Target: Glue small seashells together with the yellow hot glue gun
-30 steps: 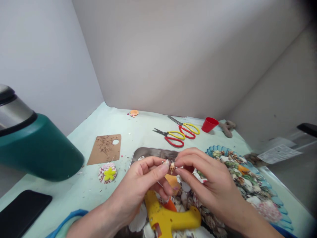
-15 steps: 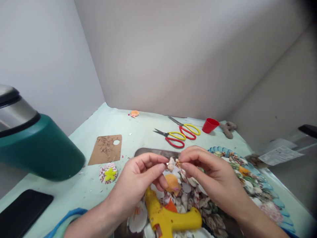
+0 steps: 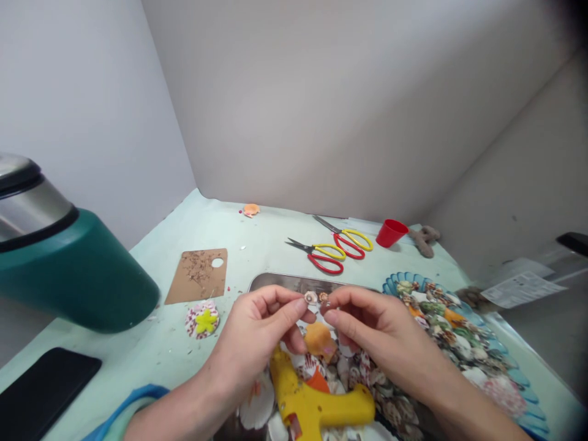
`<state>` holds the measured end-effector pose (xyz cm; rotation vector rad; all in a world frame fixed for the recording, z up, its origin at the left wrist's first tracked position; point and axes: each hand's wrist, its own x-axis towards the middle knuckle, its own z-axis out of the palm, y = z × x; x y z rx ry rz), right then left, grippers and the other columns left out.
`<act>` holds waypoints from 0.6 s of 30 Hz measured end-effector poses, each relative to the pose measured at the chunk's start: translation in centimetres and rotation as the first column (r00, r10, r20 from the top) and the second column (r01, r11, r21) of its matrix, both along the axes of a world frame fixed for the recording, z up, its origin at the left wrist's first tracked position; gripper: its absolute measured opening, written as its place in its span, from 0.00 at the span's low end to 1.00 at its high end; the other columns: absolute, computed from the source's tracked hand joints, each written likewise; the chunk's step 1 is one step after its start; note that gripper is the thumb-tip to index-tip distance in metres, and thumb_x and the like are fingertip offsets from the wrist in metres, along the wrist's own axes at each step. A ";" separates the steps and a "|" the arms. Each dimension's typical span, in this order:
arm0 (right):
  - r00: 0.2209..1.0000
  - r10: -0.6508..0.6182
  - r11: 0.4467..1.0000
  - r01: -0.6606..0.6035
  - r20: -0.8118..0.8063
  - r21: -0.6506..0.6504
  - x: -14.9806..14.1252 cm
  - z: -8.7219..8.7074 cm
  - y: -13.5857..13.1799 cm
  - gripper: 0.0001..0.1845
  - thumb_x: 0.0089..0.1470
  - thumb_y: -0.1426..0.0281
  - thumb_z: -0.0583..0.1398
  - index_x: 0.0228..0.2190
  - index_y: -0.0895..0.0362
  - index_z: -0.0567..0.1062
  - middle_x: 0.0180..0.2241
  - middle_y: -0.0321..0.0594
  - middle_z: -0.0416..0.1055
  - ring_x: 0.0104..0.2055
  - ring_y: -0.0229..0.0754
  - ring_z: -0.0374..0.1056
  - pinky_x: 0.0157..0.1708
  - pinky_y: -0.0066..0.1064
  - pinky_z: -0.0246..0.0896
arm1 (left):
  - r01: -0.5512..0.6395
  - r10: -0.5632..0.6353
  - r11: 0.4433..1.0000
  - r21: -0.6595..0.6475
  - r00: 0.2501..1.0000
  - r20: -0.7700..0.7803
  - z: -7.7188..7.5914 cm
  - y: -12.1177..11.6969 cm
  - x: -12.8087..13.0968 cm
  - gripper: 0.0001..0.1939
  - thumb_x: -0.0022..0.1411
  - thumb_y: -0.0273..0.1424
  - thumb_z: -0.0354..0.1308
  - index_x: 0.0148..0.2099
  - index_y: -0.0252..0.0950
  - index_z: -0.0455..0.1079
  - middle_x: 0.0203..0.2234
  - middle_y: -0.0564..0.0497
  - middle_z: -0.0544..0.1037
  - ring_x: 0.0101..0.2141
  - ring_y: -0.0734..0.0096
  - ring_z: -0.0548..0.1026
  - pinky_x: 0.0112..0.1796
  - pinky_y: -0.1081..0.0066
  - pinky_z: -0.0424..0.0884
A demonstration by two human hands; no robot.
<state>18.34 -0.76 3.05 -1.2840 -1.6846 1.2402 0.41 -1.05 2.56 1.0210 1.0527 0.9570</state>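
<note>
Between the thumb and forefinger of my left hand (image 3: 271, 324) is a small pale spiral shell (image 3: 311, 298). My right hand (image 3: 374, 324) pinches a smaller brown-and-white spiral shell (image 3: 324, 298). The two shells are held side by side with their ends facing me; whether they touch is hard to tell. Below my hands a metal tray (image 3: 275, 280) holds many loose shells (image 3: 362, 367). A yellow glue gun (image 3: 331, 407) with an orange part lies on top of them. An orange shell (image 3: 320, 339) sits just under my fingertips.
Two pairs of scissors (image 3: 327, 254) lie behind the tray, near a red cup (image 3: 391, 233). At right stands a blue scalloped dish (image 3: 505, 367) of shells. On the left are a green bottle (image 3: 78, 269), a phone (image 3: 50, 392), brown cardboard (image 3: 197, 275) and a shell with a yellow star (image 3: 205, 321).
Both hands have turned the two small shells so their ends face me. My right hand has shifted slightly left and down. The view has moved a little.
</note>
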 end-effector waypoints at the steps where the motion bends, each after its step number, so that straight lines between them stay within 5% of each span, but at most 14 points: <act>1: 1.000 0.003 1.000 -0.003 0.004 -0.021 -0.1 0.0 0.0 0.06 0.55 0.67 0.59 0.29 0.56 0.73 0.21 0.30 0.65 0.20 0.31 0.60 0.18 0.21 0.55 | 0.002 -0.002 1.000 -0.010 1.000 0.008 0.0 -0.1 0.1 0.10 0.58 0.36 0.59 0.31 0.33 0.71 0.19 0.53 0.76 0.19 0.79 0.69 0.26 0.77 0.65; 5: 0.999 -0.027 0.994 0.024 -0.029 -0.110 -0.3 0.0 -0.2 0.10 0.55 0.65 0.58 0.27 0.57 0.72 0.16 0.28 0.60 0.17 0.30 0.56 0.15 0.21 0.50 | -0.005 0.005 0.999 -0.034 1.000 0.009 0.0 -0.3 0.4 0.09 0.57 0.35 0.60 0.31 0.34 0.70 0.14 0.56 0.73 0.18 0.78 0.70 0.24 0.78 0.64; 18: 0.961 -0.041 0.967 -0.030 -0.272 -0.251 -0.4 -0.2 -0.1 0.09 0.54 0.64 0.61 0.30 0.58 0.72 0.19 0.30 0.65 0.18 0.27 0.56 0.17 0.18 0.49 | 0.005 -0.003 0.999 -0.047 0.999 0.043 -0.1 -0.7 1.1 0.06 0.49 0.29 0.63 0.27 0.33 0.68 0.15 0.57 0.72 0.15 0.80 0.69 0.20 0.79 0.66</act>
